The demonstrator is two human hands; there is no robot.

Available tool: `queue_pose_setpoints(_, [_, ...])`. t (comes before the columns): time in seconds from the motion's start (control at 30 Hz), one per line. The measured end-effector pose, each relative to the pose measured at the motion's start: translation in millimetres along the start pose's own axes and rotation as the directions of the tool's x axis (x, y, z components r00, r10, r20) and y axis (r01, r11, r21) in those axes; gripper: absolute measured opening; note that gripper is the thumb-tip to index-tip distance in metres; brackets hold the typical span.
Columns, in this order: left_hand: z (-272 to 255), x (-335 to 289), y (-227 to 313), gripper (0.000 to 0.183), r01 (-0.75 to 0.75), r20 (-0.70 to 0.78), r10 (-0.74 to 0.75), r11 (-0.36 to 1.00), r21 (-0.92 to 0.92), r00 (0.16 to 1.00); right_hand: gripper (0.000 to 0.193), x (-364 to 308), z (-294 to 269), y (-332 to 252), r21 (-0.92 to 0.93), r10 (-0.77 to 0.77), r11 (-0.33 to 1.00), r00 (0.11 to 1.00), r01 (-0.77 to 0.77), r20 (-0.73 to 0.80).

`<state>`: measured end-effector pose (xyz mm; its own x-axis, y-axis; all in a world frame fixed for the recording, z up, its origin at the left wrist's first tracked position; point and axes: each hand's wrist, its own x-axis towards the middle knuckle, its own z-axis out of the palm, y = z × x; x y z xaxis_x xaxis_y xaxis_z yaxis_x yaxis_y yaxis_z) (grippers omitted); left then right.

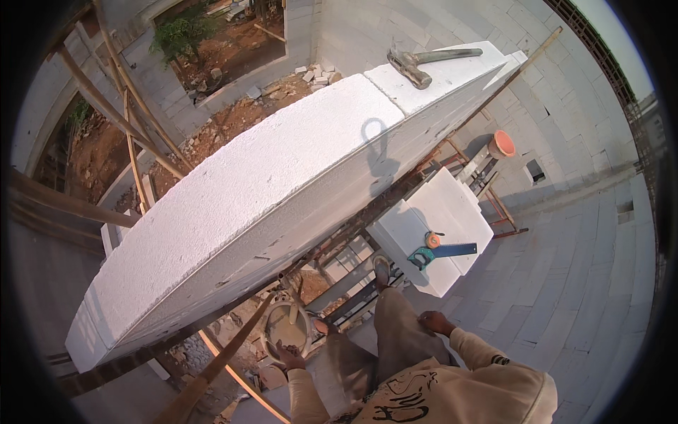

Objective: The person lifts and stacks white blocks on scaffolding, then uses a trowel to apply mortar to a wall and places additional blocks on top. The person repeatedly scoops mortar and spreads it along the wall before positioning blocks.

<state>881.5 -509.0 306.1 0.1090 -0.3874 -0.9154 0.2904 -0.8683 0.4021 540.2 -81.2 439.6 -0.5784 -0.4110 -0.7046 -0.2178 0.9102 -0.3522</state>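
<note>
My left hand (289,355) hangs low, its fingers apart and holding nothing, beside a round bucket (270,340) with greyish mix inside. My right hand (438,324) is at my right thigh with its fingers curled in and nothing visible in it. Ahead of me runs a white block wall (233,177) with a long, rough top. A hammer (412,68) lies on its far right end. To the right, a green-handled handsaw (445,252) and an orange tape measure (432,240) rest on stacked white blocks (441,212).
I stand high on narrow boards (346,290), with gaps down to rubble. Wooden poles (127,113) rise at the left, and another pole (219,374) slants up beside the bucket. An orange bucket (502,144) stands beyond the blocks. Grey block walls (565,268) enclose the right side.
</note>
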Motion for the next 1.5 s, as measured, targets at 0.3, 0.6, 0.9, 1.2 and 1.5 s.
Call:
queue_pose_setpoints(0.3, [233.8,-217.8,-106.3,0.026,-0.112,0.303,-0.002,0.927,0.359,0.953,0.036,-20.8,-50.8,81.2,0.655,0.337,0.676,0.932,-0.339,0.134])
queue_pose_setpoints(0.6, [459.4,-328.5,-246.9,0.032,-0.344,0.601,-0.249,0.63,0.696,0.759,0.027,-54.7,-10.8,162.0,0.963,0.518,-0.034,0.819,-0.266,0.244])
queue_pose_setpoints(0.9, [626.4,-366.2,-437.1,0.03,-0.208,0.451,-0.451,0.491,0.846,0.77,0.034,-108.3,4.7,164.9,0.947,0.671,-0.167,0.672,-0.275,0.314])
queue_pose_setpoints(1.2, [691.2,-390.5,-541.7,0.039,-0.269,0.43,-0.522,0.357,0.895,0.737,0.03,-113.9,4.1,149.4,0.923,0.69,-0.343,0.619,-0.177,0.375])
queue_pose_setpoints(1.5, [696.9,-337.9,-581.8,0.052,-0.378,0.46,-0.593,0.265,0.887,0.661,0.032,-118.7,8.4,155.9,0.897,0.708,-0.407,0.561,-0.172,0.429])
